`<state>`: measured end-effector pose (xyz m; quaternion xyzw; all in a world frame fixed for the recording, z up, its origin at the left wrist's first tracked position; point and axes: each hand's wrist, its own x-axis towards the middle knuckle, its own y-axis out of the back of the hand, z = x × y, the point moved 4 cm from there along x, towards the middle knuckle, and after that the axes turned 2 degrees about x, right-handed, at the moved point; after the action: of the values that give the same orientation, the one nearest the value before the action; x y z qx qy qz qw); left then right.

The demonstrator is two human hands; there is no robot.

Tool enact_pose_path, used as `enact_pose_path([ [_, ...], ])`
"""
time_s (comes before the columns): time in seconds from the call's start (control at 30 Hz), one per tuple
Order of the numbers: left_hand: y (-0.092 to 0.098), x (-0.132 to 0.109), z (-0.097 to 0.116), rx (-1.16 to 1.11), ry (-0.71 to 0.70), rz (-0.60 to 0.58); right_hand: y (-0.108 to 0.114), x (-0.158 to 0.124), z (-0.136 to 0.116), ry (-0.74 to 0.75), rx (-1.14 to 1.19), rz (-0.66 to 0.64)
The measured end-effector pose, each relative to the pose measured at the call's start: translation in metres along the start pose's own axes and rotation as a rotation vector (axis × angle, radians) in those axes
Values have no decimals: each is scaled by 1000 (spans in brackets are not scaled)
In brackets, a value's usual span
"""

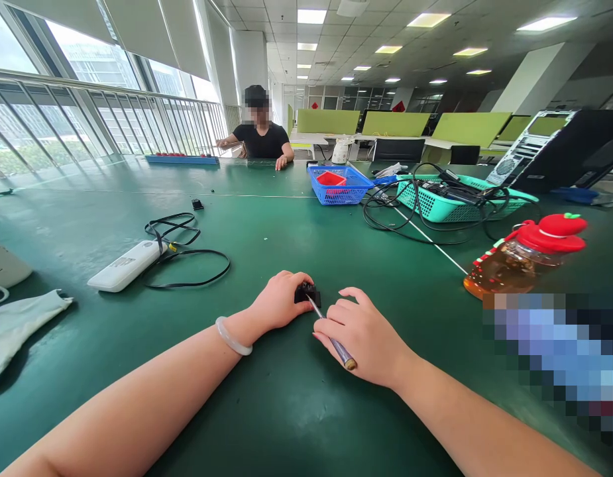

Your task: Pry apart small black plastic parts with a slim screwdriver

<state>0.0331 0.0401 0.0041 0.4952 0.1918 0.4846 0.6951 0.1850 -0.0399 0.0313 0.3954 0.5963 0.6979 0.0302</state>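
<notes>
My left hand (281, 298) steadies a small black block-like part (307, 291) on the green tabletop (286, 411), its fingers and thumb closed around it. In my right hand (360, 334) is a screwdriver (336, 344), with the thin metal shaft slanting up and to the left. Its tip meets the black part, or lies just in front of it; I cannot tell which. Some of my right fingers curl over the handle while one is raised. The part's exact kind is too small to make out, and my left fingers cover some of it.
To the left lie a white power bank (127, 265), a black cable (211, 281) and a pale cloth (25, 331). Farther back are a blue basket (338, 192) and a green basket (445, 211) of cables. A red-lidded bottle (525, 255) stands right. A person (260, 136) sits opposite.
</notes>
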Motion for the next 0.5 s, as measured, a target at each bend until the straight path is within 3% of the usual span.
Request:
enact_pose_path([
  [0.27,2,0,3,-16,17,-6,5,2,5,-107,2,82],
  [0.5,1,0,2,-5,4,-30,0,0,27,-365,243,127],
])
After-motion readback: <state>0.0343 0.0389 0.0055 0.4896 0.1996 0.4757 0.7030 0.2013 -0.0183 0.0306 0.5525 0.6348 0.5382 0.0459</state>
